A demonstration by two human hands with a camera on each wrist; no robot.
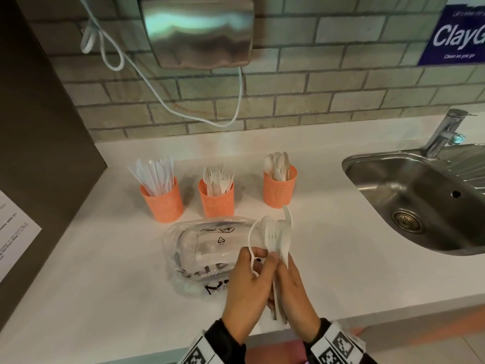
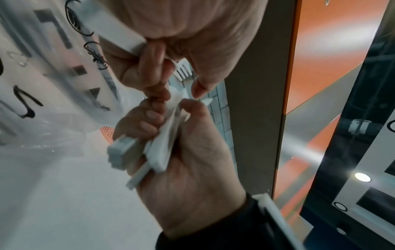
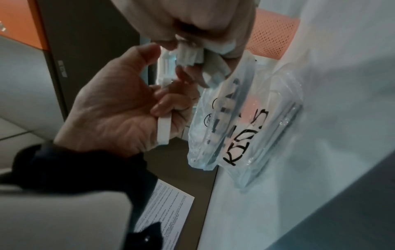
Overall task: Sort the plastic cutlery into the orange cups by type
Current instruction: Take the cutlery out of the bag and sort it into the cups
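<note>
Gripping a mixed cutlery bundle (image 1: 278,241) in curled right hand (image 1: 294,295); left hand (image 1: 245,290) pinches one thin white piece (image 1: 251,254); type unclear, handles hidden by palms; orange cups (image 1: 216,197) at 12 o'clock

Both hands (image 3: 119,101) grip white cutlery (image 3: 190,54) beside a plastic bag (image 3: 245,121).

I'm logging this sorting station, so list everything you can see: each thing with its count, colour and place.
Orange cups: three, in a row on the counter; knives left, forks middle, spoons right.
Loose cutlery bunch: several, white, held in both hands.
Plastic bag: one, clear with black print, below the cups.
Counter: white.
Sink: steel, right, with tap.
Hand dryer: steel, on the brick wall.
Left hand: grips one white piece.
Right hand: grips the bunch.
</note>
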